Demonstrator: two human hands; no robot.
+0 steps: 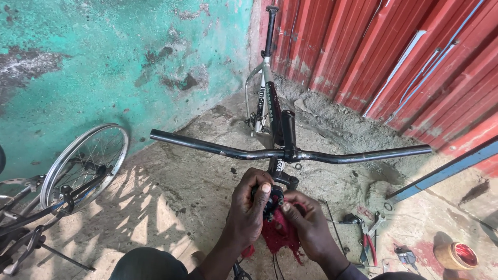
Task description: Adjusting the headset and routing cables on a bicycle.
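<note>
A bicycle frame (265,98) stands in front of me with its bare black handlebar (218,149) running left to right. Just below the stem, my left hand (249,210) grips a small black round part (273,199), thumb pressed on top. From the right side, my right hand (310,223) pinches the same part with its fingertips. A red rag (277,236) hangs under both hands, partly hidden by them.
A spoked wheel (85,165) of another bicycle leans at the left by the teal wall. Pliers and small tools (369,236) lie on the concrete at the right, next to an open tin with red contents (456,255). Red corrugated sheeting (394,57) closes the right side.
</note>
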